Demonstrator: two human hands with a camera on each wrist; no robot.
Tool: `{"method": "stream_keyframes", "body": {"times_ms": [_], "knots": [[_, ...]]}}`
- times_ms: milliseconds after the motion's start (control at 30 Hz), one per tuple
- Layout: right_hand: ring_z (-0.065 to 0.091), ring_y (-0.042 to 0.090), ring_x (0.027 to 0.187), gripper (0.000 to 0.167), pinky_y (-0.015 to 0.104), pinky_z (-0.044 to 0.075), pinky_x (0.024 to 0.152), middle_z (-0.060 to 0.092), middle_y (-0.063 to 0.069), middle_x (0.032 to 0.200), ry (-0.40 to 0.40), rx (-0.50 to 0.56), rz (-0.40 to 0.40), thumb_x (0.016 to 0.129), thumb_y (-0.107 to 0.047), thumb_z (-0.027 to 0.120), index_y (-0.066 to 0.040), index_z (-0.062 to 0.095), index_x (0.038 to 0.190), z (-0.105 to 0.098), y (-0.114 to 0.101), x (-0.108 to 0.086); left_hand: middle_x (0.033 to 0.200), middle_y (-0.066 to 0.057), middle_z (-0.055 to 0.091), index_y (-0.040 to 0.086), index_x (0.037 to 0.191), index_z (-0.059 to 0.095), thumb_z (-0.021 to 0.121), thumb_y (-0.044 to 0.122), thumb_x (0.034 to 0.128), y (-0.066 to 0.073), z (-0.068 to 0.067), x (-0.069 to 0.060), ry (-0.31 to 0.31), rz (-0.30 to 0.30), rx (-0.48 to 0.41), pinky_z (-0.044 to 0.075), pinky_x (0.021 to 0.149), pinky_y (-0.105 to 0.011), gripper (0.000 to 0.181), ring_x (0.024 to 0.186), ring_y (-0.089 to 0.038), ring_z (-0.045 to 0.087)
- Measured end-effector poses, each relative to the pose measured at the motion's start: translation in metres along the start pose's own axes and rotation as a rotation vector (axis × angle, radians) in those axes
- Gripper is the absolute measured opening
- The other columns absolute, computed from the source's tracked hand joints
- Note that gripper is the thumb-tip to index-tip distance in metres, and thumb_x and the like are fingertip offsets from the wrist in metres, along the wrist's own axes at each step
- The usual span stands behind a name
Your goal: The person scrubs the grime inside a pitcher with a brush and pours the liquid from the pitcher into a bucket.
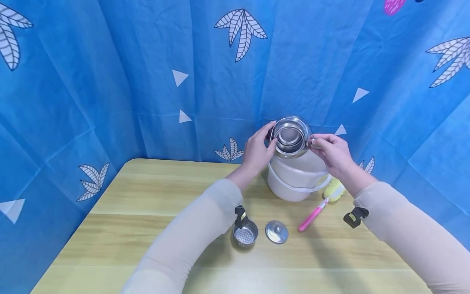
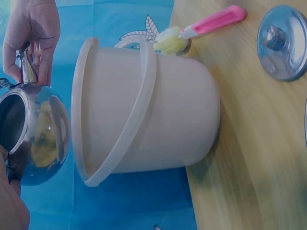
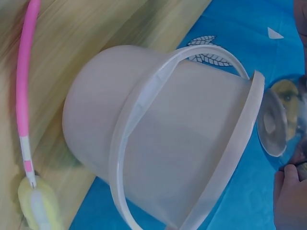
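Observation:
A shiny metal teapot [image 1: 291, 136], lidless with its mouth toward the head camera, is held above the rim of a white bucket [image 1: 291, 192]. On its left side my left hand [image 1: 258, 151] grips it by the dark handle, thumb near the mouth. My right hand [image 1: 332, 153] pinches the spout [image 2: 29, 72] on the other side. The right wrist view shows the pot's round base [image 3: 272, 122] partly, at the frame's edge. The bucket's inside is largely hidden.
On the wooden table [image 1: 154, 228] stand a perforated metal strainer [image 1: 245, 234] and a round metal lid [image 1: 277, 232]. A pink-handled brush [image 1: 312, 215] with a yellow sponge head lies right of the bucket. A blue patterned curtain [image 1: 158, 81] hangs behind.

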State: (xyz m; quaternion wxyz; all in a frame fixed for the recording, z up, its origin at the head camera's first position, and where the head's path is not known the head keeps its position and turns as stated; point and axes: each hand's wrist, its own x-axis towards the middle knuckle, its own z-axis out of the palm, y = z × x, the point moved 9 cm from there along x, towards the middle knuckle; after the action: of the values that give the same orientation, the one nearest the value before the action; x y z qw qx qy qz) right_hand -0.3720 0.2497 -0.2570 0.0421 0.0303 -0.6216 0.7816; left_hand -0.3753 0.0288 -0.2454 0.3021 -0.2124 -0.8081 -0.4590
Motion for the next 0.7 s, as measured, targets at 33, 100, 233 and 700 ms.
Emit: {"method": "stream_keyframes", "body": {"times_ms": [33,100,233,700], "knots": [[0.070,0.008,0.086,0.021,0.021,0.056,0.083,0.072,0.000,0.091,0.003,-0.004,-0.009,0.092,0.009,0.060,-0.007,0.073,0.090,0.000,-0.001,0.000,0.143,-0.003,0.058,0.018,0.144,0.055,0.069,0.014,0.0950,0.000,0.000,0.000,0.007,-0.003,-0.006,0.053,0.093,-0.029,0.051,0.112,-0.021,0.066],[0.070,0.008,0.088,0.020,0.021,0.056,0.084,0.072,0.000,0.092,0.008,-0.018,-0.027,0.092,0.009,0.059,-0.006,0.072,0.093,-0.001,-0.002,-0.001,0.143,-0.002,0.058,0.018,0.143,0.056,0.068,0.014,0.0952,-0.001,0.001,0.000,0.016,-0.013,-0.016,0.052,0.094,-0.027,0.050,0.114,-0.020,0.065],[0.069,0.007,0.089,0.015,0.020,0.055,0.085,0.071,-0.001,0.094,0.022,-0.056,-0.060,0.093,0.006,0.060,-0.005,0.068,0.099,-0.003,-0.003,-0.001,0.143,0.000,0.058,0.019,0.142,0.057,0.068,0.014,0.0955,-0.001,0.003,0.000,0.028,-0.025,-0.024,0.050,0.098,-0.025,0.048,0.120,-0.018,0.062],[0.069,0.009,0.091,0.017,0.021,0.054,0.087,0.073,-0.001,0.093,0.103,-0.103,-0.233,0.091,0.008,0.062,0.000,0.065,0.105,-0.014,0.003,-0.002,0.139,-0.001,0.061,0.012,0.134,0.060,0.070,0.013,0.0940,0.000,0.012,-0.002,0.055,0.013,0.048,0.045,0.104,-0.025,0.041,0.125,-0.019,0.060]]}}
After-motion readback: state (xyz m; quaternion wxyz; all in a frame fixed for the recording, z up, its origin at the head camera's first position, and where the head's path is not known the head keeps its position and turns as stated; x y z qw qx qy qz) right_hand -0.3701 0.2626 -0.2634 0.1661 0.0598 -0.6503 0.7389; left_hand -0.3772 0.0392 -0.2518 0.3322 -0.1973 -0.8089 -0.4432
